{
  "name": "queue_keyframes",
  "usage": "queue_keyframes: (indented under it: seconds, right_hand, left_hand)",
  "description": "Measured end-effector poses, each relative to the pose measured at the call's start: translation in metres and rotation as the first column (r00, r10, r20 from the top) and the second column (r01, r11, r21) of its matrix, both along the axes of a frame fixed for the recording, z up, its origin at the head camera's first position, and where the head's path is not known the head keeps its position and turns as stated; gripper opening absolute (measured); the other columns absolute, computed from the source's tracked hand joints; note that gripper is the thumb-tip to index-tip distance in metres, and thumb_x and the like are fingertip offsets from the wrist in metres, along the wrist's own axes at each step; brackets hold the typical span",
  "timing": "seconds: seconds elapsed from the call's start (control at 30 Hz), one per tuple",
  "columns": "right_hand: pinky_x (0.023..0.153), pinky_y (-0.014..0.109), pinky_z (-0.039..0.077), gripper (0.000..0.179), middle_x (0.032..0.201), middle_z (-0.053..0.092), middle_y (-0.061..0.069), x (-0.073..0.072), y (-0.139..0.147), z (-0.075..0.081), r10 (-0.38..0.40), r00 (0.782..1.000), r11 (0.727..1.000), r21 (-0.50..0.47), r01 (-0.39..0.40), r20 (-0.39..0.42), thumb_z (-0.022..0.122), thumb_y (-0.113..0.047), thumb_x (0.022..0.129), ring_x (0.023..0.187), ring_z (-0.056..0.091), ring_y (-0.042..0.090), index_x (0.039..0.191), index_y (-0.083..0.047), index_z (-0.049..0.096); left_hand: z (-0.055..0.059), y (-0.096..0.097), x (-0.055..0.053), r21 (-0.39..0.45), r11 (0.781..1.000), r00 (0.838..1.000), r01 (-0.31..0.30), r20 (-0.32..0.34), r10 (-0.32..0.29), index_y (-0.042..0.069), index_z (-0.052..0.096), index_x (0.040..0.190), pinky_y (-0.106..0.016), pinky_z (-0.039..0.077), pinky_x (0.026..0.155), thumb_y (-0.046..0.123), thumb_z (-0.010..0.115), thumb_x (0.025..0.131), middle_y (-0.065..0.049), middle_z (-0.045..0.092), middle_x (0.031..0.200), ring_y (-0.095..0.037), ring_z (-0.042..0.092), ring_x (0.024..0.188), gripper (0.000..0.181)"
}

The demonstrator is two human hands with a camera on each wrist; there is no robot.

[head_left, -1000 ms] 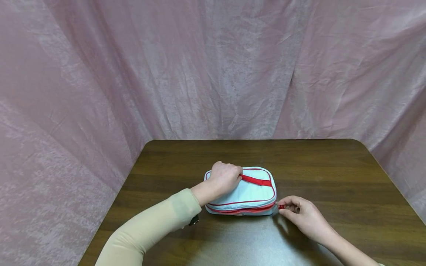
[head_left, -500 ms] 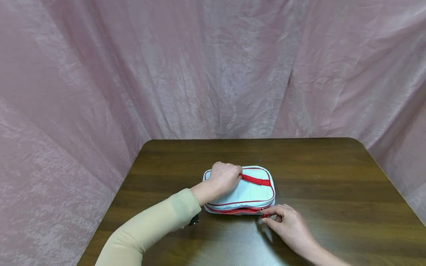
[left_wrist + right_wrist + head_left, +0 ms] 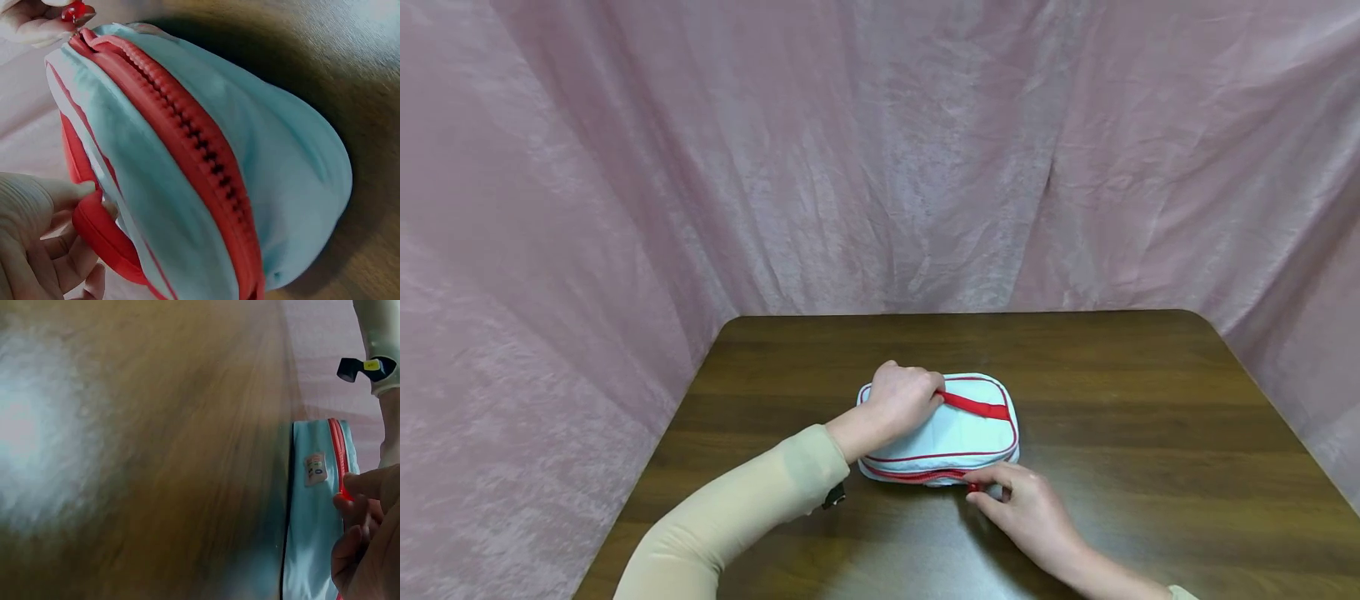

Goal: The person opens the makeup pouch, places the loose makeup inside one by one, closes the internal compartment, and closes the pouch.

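Observation:
A pale blue-white zipped pouch (image 3: 962,437) with red piping lies on the table, its zipper side towards me. With curled fingers, my left hand (image 3: 901,402) grips the red strap handle (image 3: 977,407) on its top. At the pouch's front edge, my right hand (image 3: 1026,510) pinches a red zipper pull (image 3: 74,10) between thumb and forefinger. In the left wrist view the thick red zipper (image 3: 187,131) runs from that pull towards the camera. A small printed label (image 3: 316,469) shows on the pouch's side in the right wrist view.
The pouch lies on a dark brown wooden table (image 3: 1112,383), with glare near the front. Pink velvety curtains (image 3: 880,167) hang behind and at the sides. A black wrist device (image 3: 369,367) sits on the left sleeve.
My right hand has drawn the zipper pull leftwards, from the pouch's right corner along its front. The left hand keeps its grip on the strap, and the pouch has hardly shifted.

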State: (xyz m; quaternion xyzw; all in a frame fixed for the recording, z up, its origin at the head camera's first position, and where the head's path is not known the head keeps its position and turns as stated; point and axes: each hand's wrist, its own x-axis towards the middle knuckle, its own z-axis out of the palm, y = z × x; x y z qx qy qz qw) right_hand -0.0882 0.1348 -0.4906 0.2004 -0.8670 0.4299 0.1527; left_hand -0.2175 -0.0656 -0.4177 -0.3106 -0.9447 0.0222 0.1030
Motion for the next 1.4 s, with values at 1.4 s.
queue_keyframes:
  seconds: [1.4]
  right_hand:
    - [0.087,0.047,0.043,0.029,0.106,0.075,-0.001,-0.068,0.064,0.050,-0.106,0.982,0.977,0.165,0.132,-0.157,0.084,-0.009,0.083,0.107,0.059,0.024,0.111,-0.015,0.079]
  left_hand:
    - [0.041,-0.051,0.028,0.620,0.782,0.981,0.059,0.109,-0.161,0.029,0.069,0.134,-0.032,0.054,0.081,0.030,0.076,0.095,0.013,0.062,0.129,-0.008,0.058,0.118,0.039]
